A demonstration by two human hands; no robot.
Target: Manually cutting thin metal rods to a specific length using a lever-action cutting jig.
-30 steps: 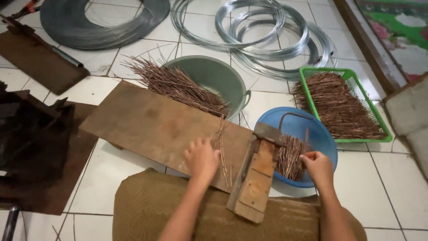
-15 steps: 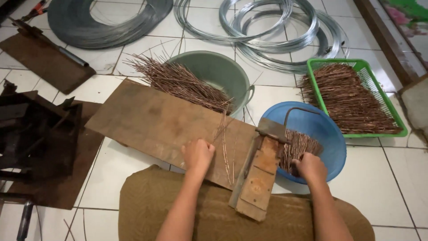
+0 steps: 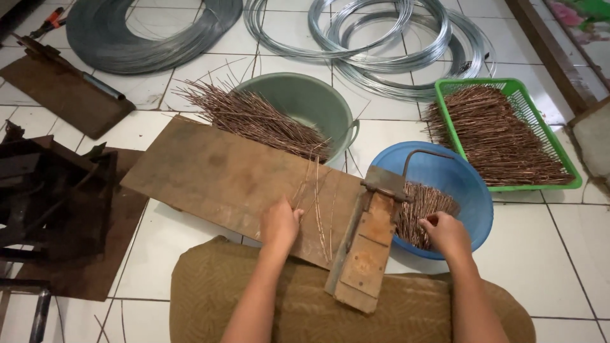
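Observation:
My left hand presses a few long thin copper-coloured wire pieces flat against a rusty metal sheet that lies across my lap. Beside them a wooden block with a metal lever cutter sits on the sheet's right end. My right hand reaches into a blue bowl, fingers curled on the short cut wire pieces inside. A brown cushion lies under my arms.
A green basin holds a long bundle of brown wires. A green tray at the right is full of cut pieces. Coils of steel wire and grey wire lie behind. Dark metal tools sit at left.
My right hand has moved from the bowl's front rim further in, onto the cut pieces. My left hand stayed on the long wires, shifting slightly.

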